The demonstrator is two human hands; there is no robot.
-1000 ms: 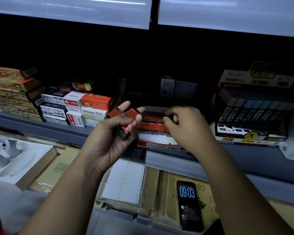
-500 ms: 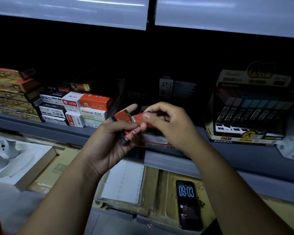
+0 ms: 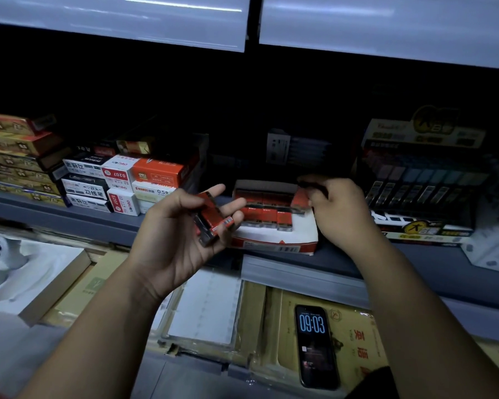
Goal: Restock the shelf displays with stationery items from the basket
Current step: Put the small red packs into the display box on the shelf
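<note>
**A:** Where's the stock right now?

**B:** Most of it sits as rows of boxes inside the open display carton on the shelf. The left hand, palm up just left of the carton, has its fingers half curled under a small stack of red boxes. The right hand is at the carton's right end with its fingers bent. It seems to be pinching a single red box against the end of the back row, though shadow hides the fingertips.

**A:** And the basket?

**B:** Not in view.

**A:** How will those boxes handle?

**B:** By the look of them they're light, stiff card, small, and glossy enough to slide on each other. The stack in the left palm lies loose, so tilting it toward the carton could spill one. I'd take them one at a time, pinched across the narrow sides between thumb and forefinger. I'd avoid the end flaps, which might pop open.

**A:** And seating one?

**B:** The gap at the carton's right end looks tight. I'd lower the box upright to match its neighbours and press the top only lightly. The carton's thin front wall would likely bow under a hard push.

**A:** Anything nearby to mind?

**B:** A pen display stands just right of the carton, stacked white and orange packs sit to its left, and a phone lies below it.
</note>
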